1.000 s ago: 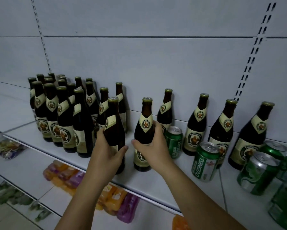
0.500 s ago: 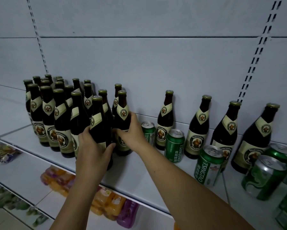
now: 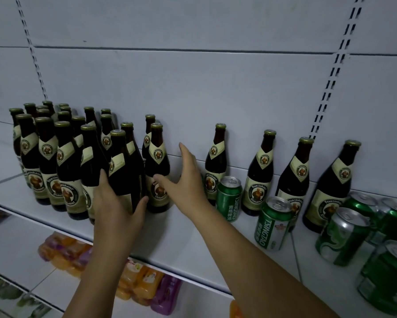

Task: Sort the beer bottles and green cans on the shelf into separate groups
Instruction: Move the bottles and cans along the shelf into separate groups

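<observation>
Bottles (image 3: 64,161) cluster left on shelf (image 3: 181,244). Left hand (image 3: 117,203) grips front bottle (image 3: 121,171), fingers wrapped round it. Right hand (image 3: 186,180) fingers spread wide, holding nothing. Cans (image 3: 273,226) stand right.

Shop: slotted shelving (image 3: 192,244), stocked bottles (image 3: 62,171).

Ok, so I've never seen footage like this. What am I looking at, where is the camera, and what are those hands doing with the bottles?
There is no machine here: one camera, worn on a person's head, looks forward and down at their bare hands. The left hand grips a brown beer bottle at the edge of a cluster of Franziskaner bottles on a white shelf. The right hand is open and holds nothing. Further right, four more bottles stand along the back wall, with green Tsingtao cans in front of and beside them. Orange and purple packets lie on the shelf below.
</observation>
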`<state>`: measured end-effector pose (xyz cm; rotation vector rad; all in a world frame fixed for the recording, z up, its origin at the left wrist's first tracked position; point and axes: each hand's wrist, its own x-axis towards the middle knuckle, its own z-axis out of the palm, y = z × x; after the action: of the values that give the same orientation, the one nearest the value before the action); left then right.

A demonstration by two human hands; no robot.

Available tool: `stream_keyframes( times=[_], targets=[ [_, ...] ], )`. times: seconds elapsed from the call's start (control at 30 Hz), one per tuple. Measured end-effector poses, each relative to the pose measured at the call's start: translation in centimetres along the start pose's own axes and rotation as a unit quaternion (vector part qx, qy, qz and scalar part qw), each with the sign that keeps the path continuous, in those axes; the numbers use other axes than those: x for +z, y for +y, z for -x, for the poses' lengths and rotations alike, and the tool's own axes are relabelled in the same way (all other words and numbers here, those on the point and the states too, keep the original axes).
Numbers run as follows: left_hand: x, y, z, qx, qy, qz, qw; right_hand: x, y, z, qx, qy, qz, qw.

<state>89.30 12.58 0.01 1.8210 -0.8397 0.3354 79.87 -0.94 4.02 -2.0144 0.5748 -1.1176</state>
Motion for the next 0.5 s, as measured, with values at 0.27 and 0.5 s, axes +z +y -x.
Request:
stream_keyframes(
  times=[0.27,0.5],
  targets=[
    [-1.0,2.4,3.8,0.088,0.097,0.076,0.988,-5.4,1.2,4.2,-0.071,0.117,0.075,0.988],
    [7.4,5.2,2.1,0.150,-0.154,0.110,0.970,-6.7,4.5,5.3,0.027,0.180,0.164,0.970]
  ],
)
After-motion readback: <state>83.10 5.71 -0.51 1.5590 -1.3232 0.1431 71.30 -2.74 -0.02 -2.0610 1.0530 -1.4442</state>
